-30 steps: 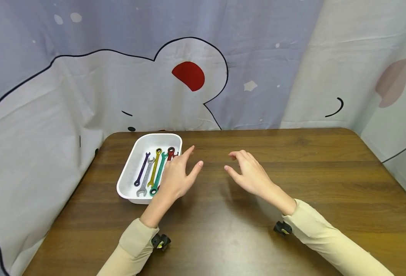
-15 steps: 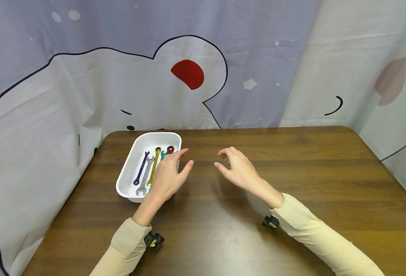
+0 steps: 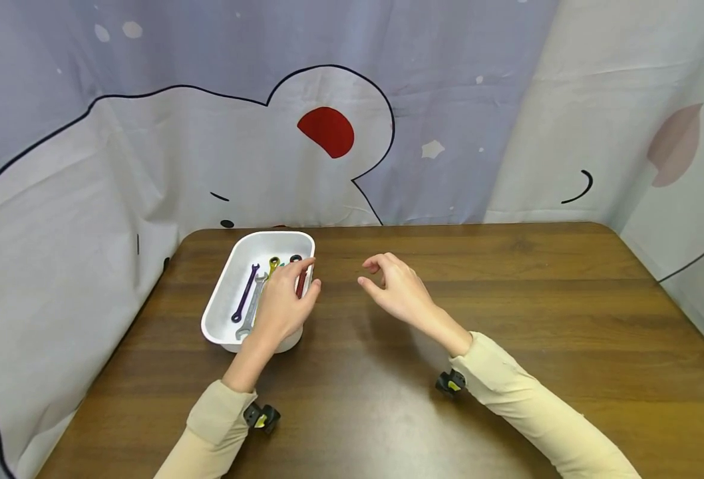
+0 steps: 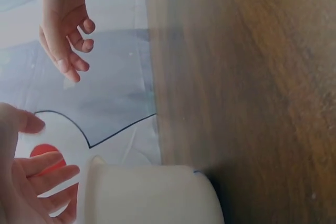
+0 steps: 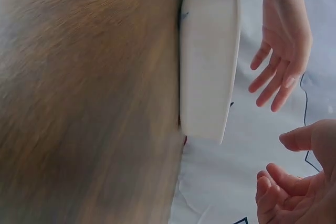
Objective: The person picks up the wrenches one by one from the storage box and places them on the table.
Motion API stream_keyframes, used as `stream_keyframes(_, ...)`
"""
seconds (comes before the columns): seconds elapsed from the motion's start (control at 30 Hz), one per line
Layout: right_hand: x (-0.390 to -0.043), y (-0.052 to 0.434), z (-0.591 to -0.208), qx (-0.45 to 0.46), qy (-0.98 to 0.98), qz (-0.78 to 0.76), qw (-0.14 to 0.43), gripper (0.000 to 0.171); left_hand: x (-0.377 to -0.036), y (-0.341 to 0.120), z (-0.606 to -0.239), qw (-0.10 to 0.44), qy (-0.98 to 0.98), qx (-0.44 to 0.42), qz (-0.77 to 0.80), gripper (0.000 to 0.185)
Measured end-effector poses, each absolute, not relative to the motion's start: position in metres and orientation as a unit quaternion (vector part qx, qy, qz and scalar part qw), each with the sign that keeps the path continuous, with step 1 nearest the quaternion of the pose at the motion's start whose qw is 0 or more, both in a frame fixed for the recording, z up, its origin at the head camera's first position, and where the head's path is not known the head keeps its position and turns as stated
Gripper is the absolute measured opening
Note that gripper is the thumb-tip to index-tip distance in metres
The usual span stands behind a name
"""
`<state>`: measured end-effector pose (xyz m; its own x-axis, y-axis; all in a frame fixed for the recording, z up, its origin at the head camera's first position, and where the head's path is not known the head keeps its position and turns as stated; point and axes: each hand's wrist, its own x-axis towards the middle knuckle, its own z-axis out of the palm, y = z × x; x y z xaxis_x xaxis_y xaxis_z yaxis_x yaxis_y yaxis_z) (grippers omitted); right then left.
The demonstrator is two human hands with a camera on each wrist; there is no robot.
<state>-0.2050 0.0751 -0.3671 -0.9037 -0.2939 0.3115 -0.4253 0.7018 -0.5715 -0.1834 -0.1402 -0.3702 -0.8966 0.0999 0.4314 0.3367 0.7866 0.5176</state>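
Left hand [image 3: 280,307] hovering open-fingered over white tray [image 3: 223,293] of wrenches [image 3: 247,301]; right hand [image 3: 396,291] hanging loosely curled, gripping nothing.

Head view looking down, 2 low wrist views, all sharing white tray [image 3: 227,293]

A dark brown wooden tabletop [image 3: 508,299] is shown; a white rounded rectangular plastic tray [image 3: 230,286] is set on it, directly under the left grip [image 3: 283,306].
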Motion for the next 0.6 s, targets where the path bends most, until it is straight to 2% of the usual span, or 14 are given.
stream_keyframes(0.27, -0.204, 0.061, -0.367, 0.202, -0.911, 0.347, 0.091, 0.03, -0.183, -0.148, -0.363, 0.181, -0.928, -0.087, -0.313, 0.048)
stream_keyframes(0.6, -0.206, 0.045, -0.366, 0.208, -0.907, 0.353, 0.093, 0.029, -0.187, -0.161, -0.362, 0.175, -0.932, -0.065, -0.312, 0.045)
